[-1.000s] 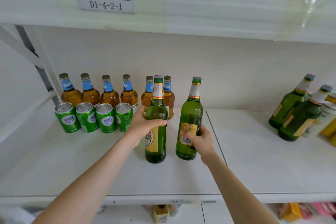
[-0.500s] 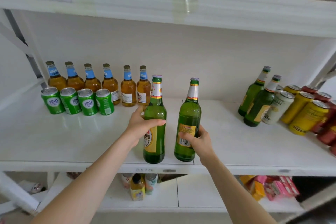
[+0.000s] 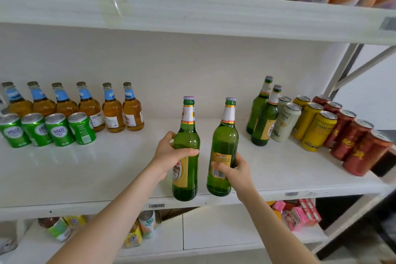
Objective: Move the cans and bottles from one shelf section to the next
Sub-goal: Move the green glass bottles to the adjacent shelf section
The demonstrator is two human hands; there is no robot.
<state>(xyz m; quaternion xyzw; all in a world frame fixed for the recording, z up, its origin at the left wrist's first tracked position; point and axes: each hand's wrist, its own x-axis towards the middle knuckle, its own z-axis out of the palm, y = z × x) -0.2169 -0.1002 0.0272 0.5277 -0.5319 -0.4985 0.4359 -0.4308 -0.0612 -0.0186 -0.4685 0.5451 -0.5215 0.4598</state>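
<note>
At the front edge of the shelf (image 3: 85,178), left hand (image 3: 169,156) curls its fingers round one upright green bottle (image 3: 186,135); right hand (image 3: 237,171) grips a second green bottle (image 3: 225,141) just beside it, the two glass bodies apart.

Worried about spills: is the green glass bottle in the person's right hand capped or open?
Capped: a pale crimped metal cap sits atop the green glass bottle that the right hand grips.
</note>
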